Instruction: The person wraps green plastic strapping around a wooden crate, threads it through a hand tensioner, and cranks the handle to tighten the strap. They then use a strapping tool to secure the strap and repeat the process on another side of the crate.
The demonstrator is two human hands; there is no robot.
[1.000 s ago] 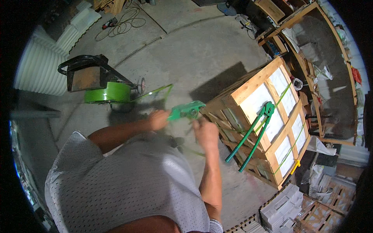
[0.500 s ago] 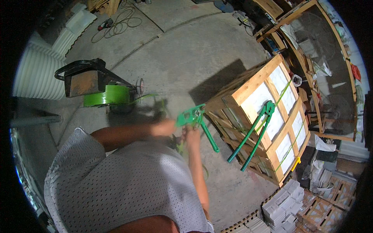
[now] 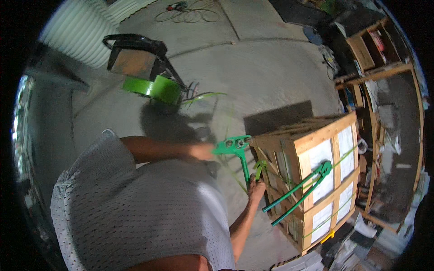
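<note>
Gripping green strapping tool (image 3: pixel 235 147) by left end with blurred left hand (image 3: pixel 202 152), beside slatted wooden crate (image 3: pixel 330 197), lever (image 3: pixel 245 167) downward. Curling right hand (image 3: pixel 257 189) at lever's lower end, near light-green strap (image 3: pixel 260 167); cannot tell whether holding either. Green bolt cutters (image 3: pixel 324 169) on crate. Well apart, leftward: green strap reel (image 3: pixel 166 90) on black-framed cart (image 3: pixel 136 63).

Open gray concrete floor (image 3: pixel 271 74) between black metal cart (image 3: pixel 134 63) and slatted pale-wood crate (image 3: pixel 336 189), crate blocking the right, green long-handled cutters (image 3: pixel 323 169) overhanging its edge
</note>
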